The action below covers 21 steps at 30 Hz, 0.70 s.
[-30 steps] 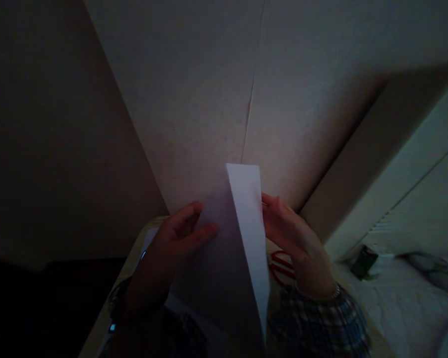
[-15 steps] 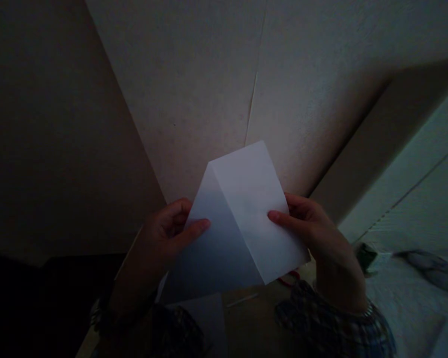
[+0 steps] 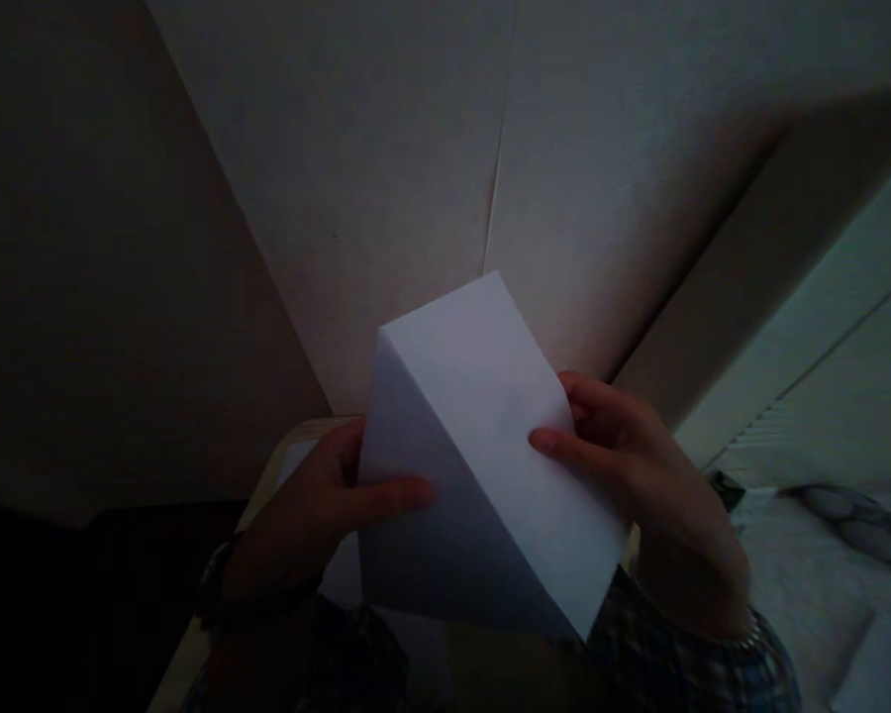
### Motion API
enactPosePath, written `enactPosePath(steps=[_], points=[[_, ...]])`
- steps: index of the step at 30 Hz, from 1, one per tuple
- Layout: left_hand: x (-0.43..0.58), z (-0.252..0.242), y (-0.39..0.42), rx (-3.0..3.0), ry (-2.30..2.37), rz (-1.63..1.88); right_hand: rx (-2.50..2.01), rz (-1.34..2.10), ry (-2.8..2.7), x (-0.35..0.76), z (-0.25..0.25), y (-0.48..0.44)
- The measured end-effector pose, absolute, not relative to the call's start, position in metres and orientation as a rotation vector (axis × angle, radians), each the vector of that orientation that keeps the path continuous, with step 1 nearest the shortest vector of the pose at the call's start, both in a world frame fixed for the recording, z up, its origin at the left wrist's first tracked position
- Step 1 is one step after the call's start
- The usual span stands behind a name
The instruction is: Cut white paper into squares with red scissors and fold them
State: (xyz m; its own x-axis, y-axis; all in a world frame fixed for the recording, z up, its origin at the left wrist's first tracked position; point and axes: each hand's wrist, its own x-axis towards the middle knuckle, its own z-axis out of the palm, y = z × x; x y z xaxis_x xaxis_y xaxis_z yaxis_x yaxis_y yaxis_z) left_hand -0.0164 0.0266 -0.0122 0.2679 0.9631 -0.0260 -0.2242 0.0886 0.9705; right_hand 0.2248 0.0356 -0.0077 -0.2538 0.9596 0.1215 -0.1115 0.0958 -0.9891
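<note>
A white sheet of paper [image 3: 482,396] with a crease down its middle is held up in front of me, bent into two panels along that fold. My left hand [image 3: 334,505] pinches the shaded left panel, thumb on the near face and fingers behind. On the brighter right panel, my right hand [image 3: 624,456] grips the outer edge the same way, its thumb pressed on the front. The fingertips behind the paper are hidden.
Beneath my hands is a wooden table [image 3: 301,431] with more white paper [image 3: 423,644] on it. A pale wall [image 3: 386,149] rises close ahead. At the right, a grey patterned item [image 3: 853,515] lies on a whitish surface [image 3: 794,604].
The paper has turned and bent more sharply along its crease, its lower corner swinging down and right. My left hand has shifted slightly lower; more of the table's corner shows.
</note>
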Motion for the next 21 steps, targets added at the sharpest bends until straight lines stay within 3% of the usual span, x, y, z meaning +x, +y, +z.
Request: enactPosePath(steps=[11, 21], points=[[-0.02, -0.011, 0.026, 1.105, 0.783, 1.174, -0.886, 1.297, -1.374, 0.234, -0.001, 0.032], [-0.038, -0.011, 0.03, 0.944, 0.838, 1.467, -1.132, 0.828, -1.749, 0.258, -0.013, 0.045]])
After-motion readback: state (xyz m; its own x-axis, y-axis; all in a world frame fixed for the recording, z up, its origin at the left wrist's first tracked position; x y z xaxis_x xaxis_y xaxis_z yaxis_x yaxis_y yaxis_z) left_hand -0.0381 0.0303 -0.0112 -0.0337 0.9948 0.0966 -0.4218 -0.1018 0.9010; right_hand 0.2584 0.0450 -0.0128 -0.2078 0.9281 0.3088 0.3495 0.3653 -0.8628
